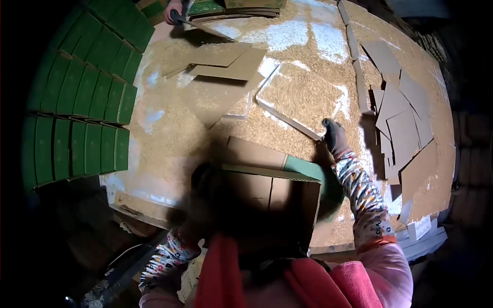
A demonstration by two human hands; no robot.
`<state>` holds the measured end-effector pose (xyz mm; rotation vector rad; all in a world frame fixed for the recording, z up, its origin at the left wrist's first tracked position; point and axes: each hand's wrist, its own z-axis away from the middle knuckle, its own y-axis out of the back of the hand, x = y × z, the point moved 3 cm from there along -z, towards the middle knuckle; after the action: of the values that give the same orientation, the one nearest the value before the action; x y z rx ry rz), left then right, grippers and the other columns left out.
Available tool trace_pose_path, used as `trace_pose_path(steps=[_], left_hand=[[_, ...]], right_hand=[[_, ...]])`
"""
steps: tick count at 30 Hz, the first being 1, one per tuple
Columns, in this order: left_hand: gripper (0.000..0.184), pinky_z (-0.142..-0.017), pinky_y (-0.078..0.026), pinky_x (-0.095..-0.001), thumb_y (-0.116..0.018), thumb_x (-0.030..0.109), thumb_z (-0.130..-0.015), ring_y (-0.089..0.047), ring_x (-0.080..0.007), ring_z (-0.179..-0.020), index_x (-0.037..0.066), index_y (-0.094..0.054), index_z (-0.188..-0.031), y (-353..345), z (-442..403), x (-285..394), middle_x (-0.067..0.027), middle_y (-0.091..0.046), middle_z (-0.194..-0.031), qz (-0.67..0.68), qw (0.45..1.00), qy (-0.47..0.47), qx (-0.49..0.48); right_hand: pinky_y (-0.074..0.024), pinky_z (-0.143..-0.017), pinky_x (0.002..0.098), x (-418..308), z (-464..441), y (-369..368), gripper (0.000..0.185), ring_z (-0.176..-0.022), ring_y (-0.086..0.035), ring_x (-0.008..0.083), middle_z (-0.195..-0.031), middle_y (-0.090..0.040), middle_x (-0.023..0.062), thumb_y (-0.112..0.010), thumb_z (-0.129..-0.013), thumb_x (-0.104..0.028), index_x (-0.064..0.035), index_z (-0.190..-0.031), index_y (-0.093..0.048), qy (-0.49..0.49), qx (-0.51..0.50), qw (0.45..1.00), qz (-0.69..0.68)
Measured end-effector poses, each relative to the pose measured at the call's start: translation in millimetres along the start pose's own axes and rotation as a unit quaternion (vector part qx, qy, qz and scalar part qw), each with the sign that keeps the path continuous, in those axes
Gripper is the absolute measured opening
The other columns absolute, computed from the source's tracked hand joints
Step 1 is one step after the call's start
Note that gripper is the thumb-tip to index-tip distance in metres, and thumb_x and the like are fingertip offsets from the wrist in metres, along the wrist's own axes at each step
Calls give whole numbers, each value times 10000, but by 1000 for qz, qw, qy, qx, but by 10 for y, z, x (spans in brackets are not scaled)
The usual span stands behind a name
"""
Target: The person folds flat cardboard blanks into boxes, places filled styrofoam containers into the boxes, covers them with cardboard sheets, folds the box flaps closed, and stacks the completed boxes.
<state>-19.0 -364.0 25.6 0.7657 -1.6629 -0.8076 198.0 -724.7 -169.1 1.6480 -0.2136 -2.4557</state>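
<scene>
An open cardboard box (257,187) stands at the near edge of the table, its inside in shadow. My left hand (203,197), dark and blurred, is at the box's left side; its fingers cannot be made out. Beyond the box, my right hand (335,137), in a dark glove, touches the near right corner of a shallow white-edged tray (290,120) covered with brown grains. Its fingers are bent round that corner. Beside the box, a green flap (303,167) lies between it and my right forearm.
Green boxes (84,92) are stacked at the left. Loose cardboard sheets (226,61) lie beyond the box, and more sheets (403,115) at the right. Grain covers much of the table (169,128). At the top, another person's hand (174,11) holds a dark-handled tool (205,28).
</scene>
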Motion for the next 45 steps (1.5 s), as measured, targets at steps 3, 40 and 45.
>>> trace_pose_path(steps=[3,40,45], left_hand=[[507,-1058,-325,-374,-524,161,-888,-395,-317,-1251,-15,-385,-1342,-15,7,-44,-187,-412,-1340,89,995,32,33],[198,-784,-443,-381,-500,171,-855,-540,-235,-978,176,-587,-1033,-557,-1636,-1339,-45,-578,-984,-392,905,-64,-154],[39,-729,-460,-324,-537,157,-817,-559,-208,-871,133,-558,-794,176,-653,928,-43,-577,-888,-153,896,-416,-17]], right_hand=[[-441,-587,242,-106,-121,66,206,-630,-554,115,-691,-580,3,-644,-842,-216,-13,-809,-638,81,66,989,-105],[-383,-1005,319,-1125,2612,226,496,-1185,-488,227,-1314,-482,147,-549,-900,-90,46,-1347,-382,189,94,977,17],[-352,-1021,347,-1734,2912,257,489,-1236,-433,247,-1386,-409,154,-475,-950,-179,52,-1363,-353,369,243,897,-20]])
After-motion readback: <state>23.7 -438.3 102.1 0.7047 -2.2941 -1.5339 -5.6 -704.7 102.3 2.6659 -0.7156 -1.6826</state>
